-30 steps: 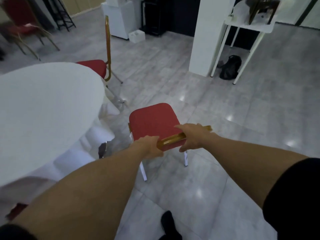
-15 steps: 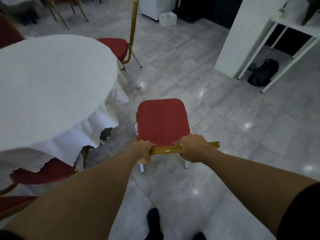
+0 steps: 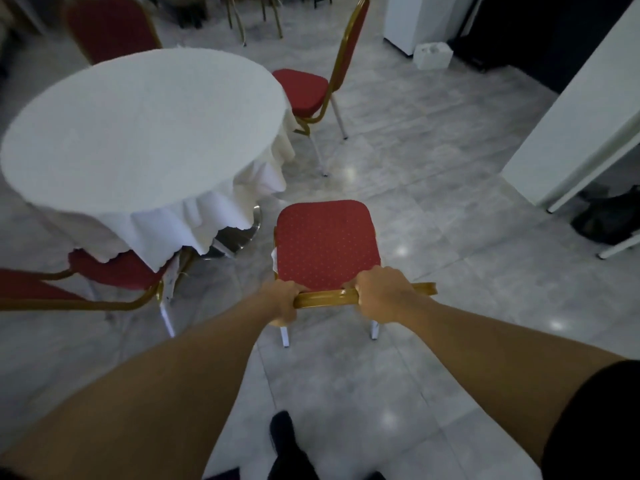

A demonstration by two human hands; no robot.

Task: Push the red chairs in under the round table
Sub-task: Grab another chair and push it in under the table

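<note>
A red-seated chair [image 3: 325,242] with a gold frame stands right in front of me, its seat just right of the round table [image 3: 138,133] and clear of the white cloth. My left hand [image 3: 282,301] and my right hand [image 3: 382,294] both grip the gold top rail of its back. A second red chair [image 3: 114,273] at the lower left has its seat partly under the cloth. A third red chair [image 3: 306,90] stands at the table's far right edge, and a fourth red chair [image 3: 107,27] shows behind the table.
A white panel [image 3: 581,112] rises at the right, with a dark bag [image 3: 613,216] on the floor beside white table legs. A small white box [image 3: 433,55] lies at the back. My shoe [image 3: 284,434] is on the grey tiles behind the chair.
The view has swung left, so the whole table and more chairs now show. The held chair has turned to point toward the table, with both hands still on its top rail.
</note>
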